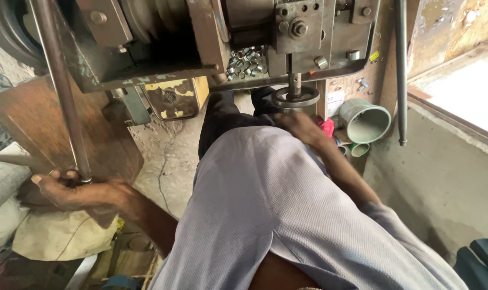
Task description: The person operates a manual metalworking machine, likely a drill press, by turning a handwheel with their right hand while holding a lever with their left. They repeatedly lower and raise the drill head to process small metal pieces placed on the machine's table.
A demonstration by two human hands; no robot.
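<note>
My left hand is closed around the lower end of a long steel lever rod that runs up to the press machine. My right hand reaches forward under the machine, just below a round metal handwheel on a vertical spindle; its fingers are partly hidden, so what it holds cannot be made out. Several small shiny metal rings lie in a heap on the machine's bed above the handwheel. My grey shirt fills the lower middle of the view.
A rusty brown plate stands behind the lever. Green pipe pieces sit at the right by a concrete wall. A second steel rod hangs at the right. Pale sacks lie at lower left on the dirty floor.
</note>
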